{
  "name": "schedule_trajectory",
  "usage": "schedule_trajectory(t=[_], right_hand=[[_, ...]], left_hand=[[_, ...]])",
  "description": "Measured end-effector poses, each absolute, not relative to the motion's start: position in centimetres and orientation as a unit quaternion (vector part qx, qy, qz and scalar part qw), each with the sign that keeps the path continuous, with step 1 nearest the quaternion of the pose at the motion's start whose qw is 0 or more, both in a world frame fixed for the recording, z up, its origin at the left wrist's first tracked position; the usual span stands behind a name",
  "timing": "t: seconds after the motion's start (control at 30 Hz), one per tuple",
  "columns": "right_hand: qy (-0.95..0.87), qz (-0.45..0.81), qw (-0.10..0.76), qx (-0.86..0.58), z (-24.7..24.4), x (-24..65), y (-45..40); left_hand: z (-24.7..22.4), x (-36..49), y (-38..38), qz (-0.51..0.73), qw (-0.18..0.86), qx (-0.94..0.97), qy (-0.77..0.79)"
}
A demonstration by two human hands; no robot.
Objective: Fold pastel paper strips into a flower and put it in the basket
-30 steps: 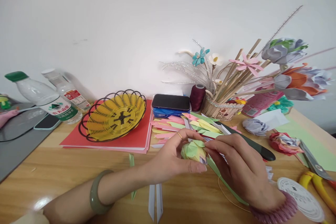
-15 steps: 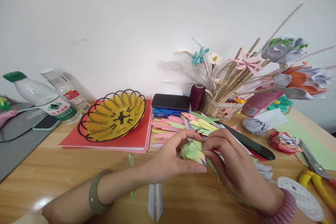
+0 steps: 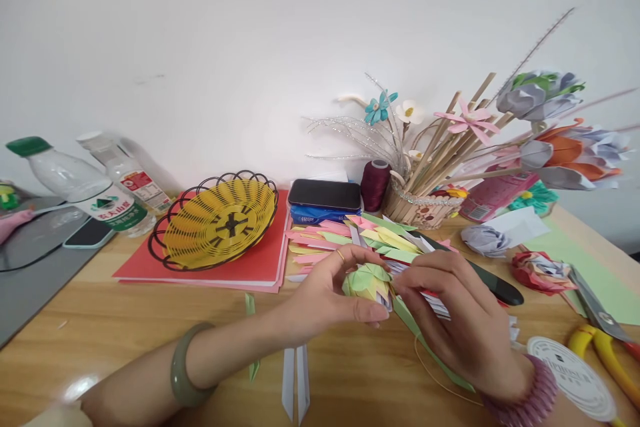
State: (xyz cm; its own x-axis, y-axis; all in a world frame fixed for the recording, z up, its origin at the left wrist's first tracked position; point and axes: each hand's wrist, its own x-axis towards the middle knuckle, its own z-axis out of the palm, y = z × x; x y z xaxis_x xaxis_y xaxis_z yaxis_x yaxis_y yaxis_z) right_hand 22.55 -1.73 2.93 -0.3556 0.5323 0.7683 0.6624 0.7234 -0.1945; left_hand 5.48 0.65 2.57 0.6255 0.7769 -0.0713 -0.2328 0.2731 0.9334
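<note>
My left hand (image 3: 334,290) is wrapped round a paper flower bud (image 3: 367,280) of folded green, yellow and white layers, held above the table. At its right side, my right hand (image 3: 453,310) is closed in a pinch; whatever lies between the fingertips is too small to make out. A thin yellowish thread (image 3: 425,361) loops over the table below the right hand, and its upper end is hidden there. Under and behind both hands spreads a pile of folded paper strips (image 3: 330,235) in pink, green, yellow and white. Two white folded strips (image 3: 296,383) lie in front of my left forearm.
Left of the hands, a yellow woven basket (image 3: 193,230) rests on red paper (image 3: 137,265). Bottles (image 3: 80,177) stand farther left. Behind are a phone on a blue pack (image 3: 325,213), a maroon thread spool (image 3: 375,190) and a stick-filled basket (image 3: 425,210). Scissors (image 3: 597,307) lie right.
My right hand has drawn slightly to the right, away from the bud. The bud has turned a little in my left hand, showing more of its yellow and white layers.
</note>
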Motion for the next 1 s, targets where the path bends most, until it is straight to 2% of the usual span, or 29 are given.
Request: schedule_trajectory(t=[0.13,0.4,0.57,0.63,0.83,1.0], right_hand=[[-0.828,-0.075,0.449,-0.328,3.3,22.6,-2.1],[-0.824,-0.012,0.430,-0.369,3.5,22.5,-1.7],[-0.826,0.009,0.433,-0.360,3.4,22.6,-1.8],[-0.807,0.069,0.436,-0.393,3.5,22.5,-1.8],[-0.667,0.381,0.394,-0.504,4.4,22.2,-1.7],[-0.590,0.501,0.385,-0.503,4.4,22.3,-1.2]], left_hand=[[2.7,5.5,0.6,0.335,0.764,0.484,0.265],[2.4,5.5,0.7,0.367,0.735,0.499,0.278],[2.3,5.5,0.7,0.340,0.767,0.464,0.285],[2.3,5.5,0.7,0.334,0.771,0.461,0.286],[2.5,5.5,0.7,0.323,0.770,0.465,0.294],[2.7,5.5,0.8,0.301,0.789,0.447,0.296]])
